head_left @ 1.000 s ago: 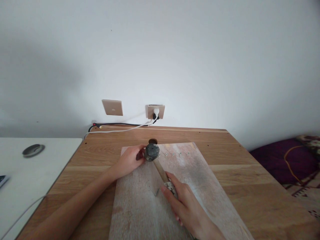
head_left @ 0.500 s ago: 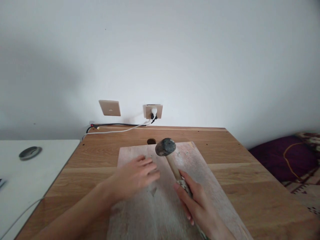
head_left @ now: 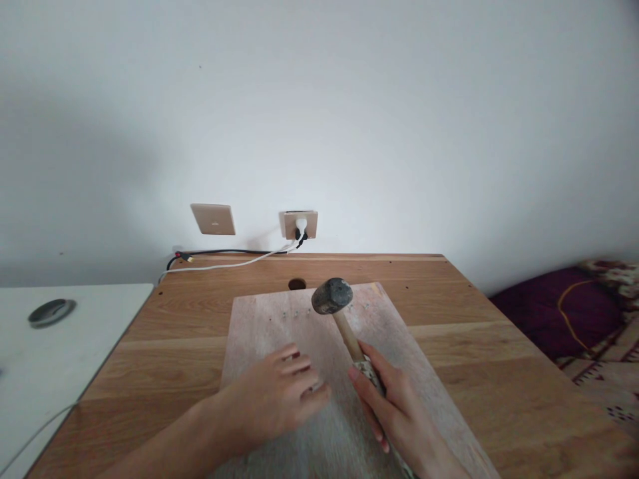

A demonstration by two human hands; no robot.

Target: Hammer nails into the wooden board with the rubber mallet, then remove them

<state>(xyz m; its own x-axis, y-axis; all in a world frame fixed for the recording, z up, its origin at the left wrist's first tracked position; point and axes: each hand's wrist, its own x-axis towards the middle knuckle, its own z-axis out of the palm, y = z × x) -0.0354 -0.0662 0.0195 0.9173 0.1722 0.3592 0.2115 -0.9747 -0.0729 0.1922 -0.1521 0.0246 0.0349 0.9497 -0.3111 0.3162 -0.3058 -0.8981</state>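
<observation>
The right grip (head_left: 394, 412) is wrapped around the handle of a hammer (head_left: 348, 337), whose dark, blocky head juts out ahead of the fingers, slightly to their left, above the board (head_left: 249, 352). Near it on the left, but apart, the left grip (head_left: 279, 399) is over the board with its fingers loosely bent (whether anything is pinched between thumb and finger, I cannot tell). Beyond both grips, close to the board's far edge, runs a row of small nails (head_left: 296, 313), partly hidden by the hammer's head. The wooden worktop (head_left: 474, 372) carries the board beneath both grips. Farther ahead of them are a round hole (head_left: 297, 284) in the worktop and a wall socket (head_left: 311, 226) with a white plug (head_left: 300, 224). Well left of the left grip, a round dish (head_left: 51, 312) sits on a white surface (head_left: 100, 326); well right of the right grip lies purple fabric (head_left: 534, 319).
</observation>
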